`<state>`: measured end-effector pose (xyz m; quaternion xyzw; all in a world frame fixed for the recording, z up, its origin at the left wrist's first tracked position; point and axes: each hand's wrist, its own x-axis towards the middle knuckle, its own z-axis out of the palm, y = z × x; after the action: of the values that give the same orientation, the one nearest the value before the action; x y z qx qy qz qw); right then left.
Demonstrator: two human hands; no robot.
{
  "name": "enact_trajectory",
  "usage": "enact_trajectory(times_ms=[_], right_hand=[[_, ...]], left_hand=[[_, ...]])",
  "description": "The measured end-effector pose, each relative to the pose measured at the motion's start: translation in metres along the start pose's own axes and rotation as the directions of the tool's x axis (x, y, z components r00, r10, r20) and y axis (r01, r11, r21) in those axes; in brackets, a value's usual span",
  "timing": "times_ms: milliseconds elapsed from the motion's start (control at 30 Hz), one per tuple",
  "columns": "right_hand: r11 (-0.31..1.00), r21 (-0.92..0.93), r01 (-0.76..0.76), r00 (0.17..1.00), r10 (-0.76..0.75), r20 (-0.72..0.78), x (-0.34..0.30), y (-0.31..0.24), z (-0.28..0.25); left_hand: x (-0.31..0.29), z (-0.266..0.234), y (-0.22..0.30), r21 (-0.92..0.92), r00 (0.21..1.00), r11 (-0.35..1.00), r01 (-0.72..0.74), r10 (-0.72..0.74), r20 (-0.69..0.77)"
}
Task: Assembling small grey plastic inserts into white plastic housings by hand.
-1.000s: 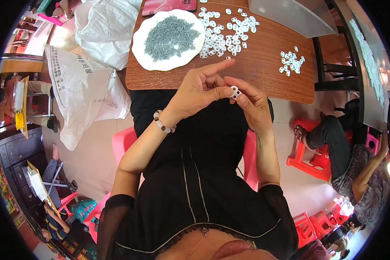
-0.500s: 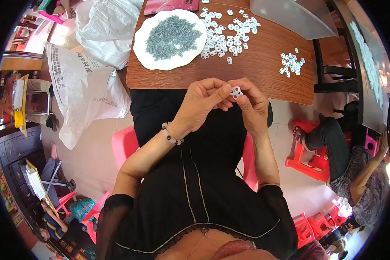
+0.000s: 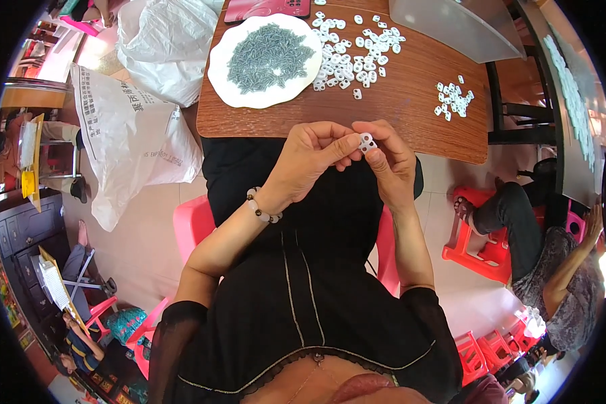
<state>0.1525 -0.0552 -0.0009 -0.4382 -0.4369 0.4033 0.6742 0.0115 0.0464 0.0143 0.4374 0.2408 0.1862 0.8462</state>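
Note:
Just off the front edge of the brown wooden table [image 3: 276,122], a small white plastic piece with several round holes [image 3: 366,142] is pinched between both my hands. My left hand [image 3: 314,160] grips its left side with thumb and bent fingers. From the right, the thumb and fingers of my right hand [image 3: 394,167] close on the same piece. On the table, a white scalloped plate [image 3: 217,79] bears a heap of small grey metal pins [image 3: 266,57]. Beside the plate lie many loose white two-holed pieces [image 3: 363,64], with a smaller cluster [image 3: 454,101] farther right.
A pink phone [image 3: 266,9] lies behind the plate, and a pale panel or box [image 3: 454,30] stands at the back right. White woven sacks [image 3: 138,138] are on the floor at left. A person [image 3: 562,269] sits at right near a red stool [image 3: 478,252].
The white piece has turned slightly between my fingers, its holes now facing up more squarely. My left wrist has shifted a little to the left.

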Motion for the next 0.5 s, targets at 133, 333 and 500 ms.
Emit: enact_trajectory(times_ms=[133,333,500], right_hand=[[0.999,-0.038,-0.012,0.999,0.013,0.031,0.0011,-0.0009,-0.0027],[0.999,-0.039,-0.004,0.999,0.006,0.033,0.0001,0.0012,-0.0024],[0.997,-0.079,0.008,1.0,-0.008,0.003,-0.0033,0.0028,-0.0037]], left_hand=[[0.0,0.0013,0.0051,0.022,1.0,1.0,-0.001,0.002,-0.008],[0.0004,0.0004,0.005,0.05,0.999,0.998,0.03,-0.031,0.013],[-0.0006,0.0065,0.0022,0.132,0.998,0.991,0.02,-0.013,-0.054]])
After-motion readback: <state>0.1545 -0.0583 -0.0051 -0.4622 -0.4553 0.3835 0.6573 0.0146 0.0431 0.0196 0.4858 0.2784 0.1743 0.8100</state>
